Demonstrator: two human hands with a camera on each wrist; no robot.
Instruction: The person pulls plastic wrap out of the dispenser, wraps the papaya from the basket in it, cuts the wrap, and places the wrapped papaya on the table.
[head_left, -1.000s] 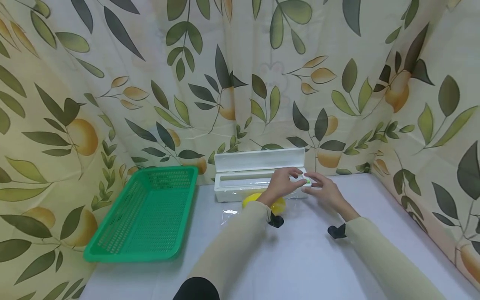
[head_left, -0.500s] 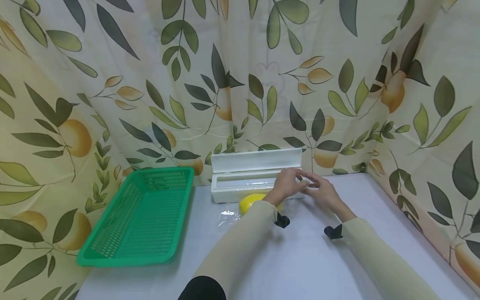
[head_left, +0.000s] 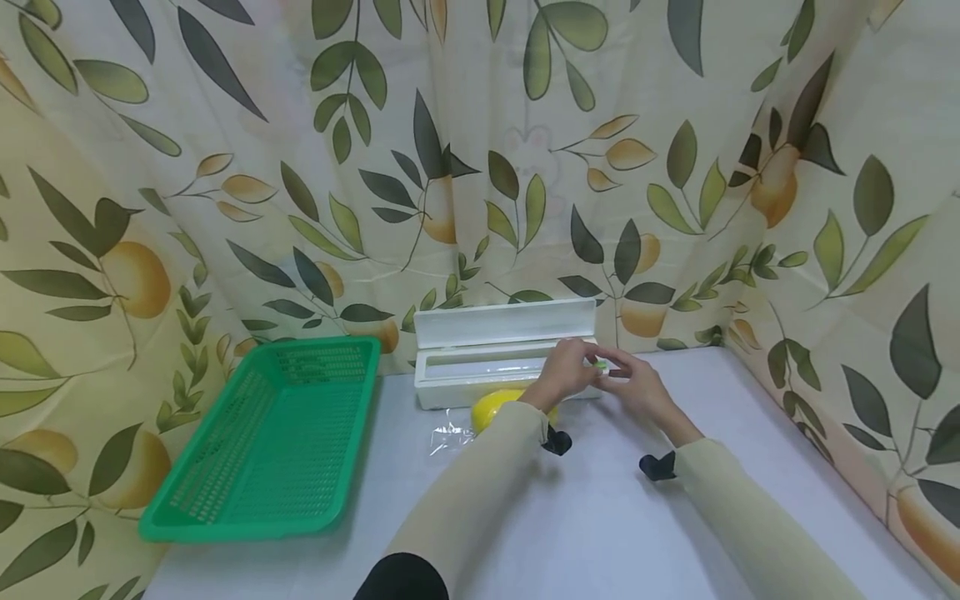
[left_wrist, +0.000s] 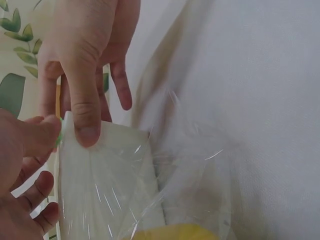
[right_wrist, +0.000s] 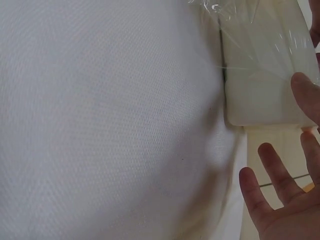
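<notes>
Since a second ago, the left hand (head_left: 562, 369) and right hand (head_left: 641, 387) have drawn closer together at the right end of the white box (head_left: 453, 393). Leftmost stands a green basket (head_left: 238, 531); then clear film (head_left: 450, 436), over a yellow object (head_left: 493, 408) before the box. The left thumb touches a green piece (head_left: 602, 365) too small to read; whether it pinches, I cannot tell. The right hand grips the box end, outer fingers spread.

1. A white-topped table (head_left: 585, 533) carried everything.
2. A green basket (head_left: 288, 450) lay on its left.
3. Near the back stood a white box (head_left: 450, 397), lid raised.
4. A yellow object (head_left: 491, 408) sat before it.
</notes>
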